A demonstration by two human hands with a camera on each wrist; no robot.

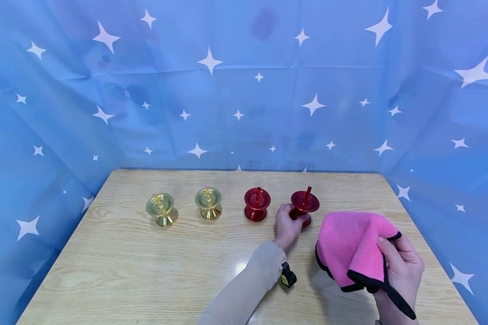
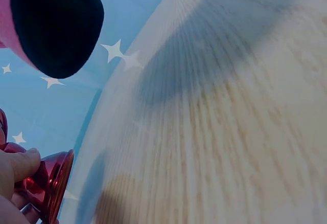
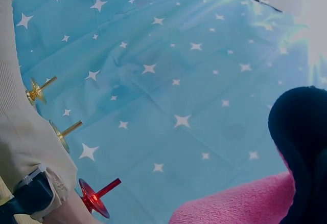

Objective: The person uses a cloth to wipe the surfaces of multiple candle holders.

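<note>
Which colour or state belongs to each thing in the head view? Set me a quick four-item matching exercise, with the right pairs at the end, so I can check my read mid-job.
Things:
1. Left hand
2. Cloth
3. Leftmost stand
4. Third stand from the left

Colours and states:
A. Red, not held
B. Pink with black edging, held in the right hand
C. Gripping the rightmost stand
D. Gold, standing on the table

Right pairs: 1-C, 2-B, 3-D, 4-A
</note>
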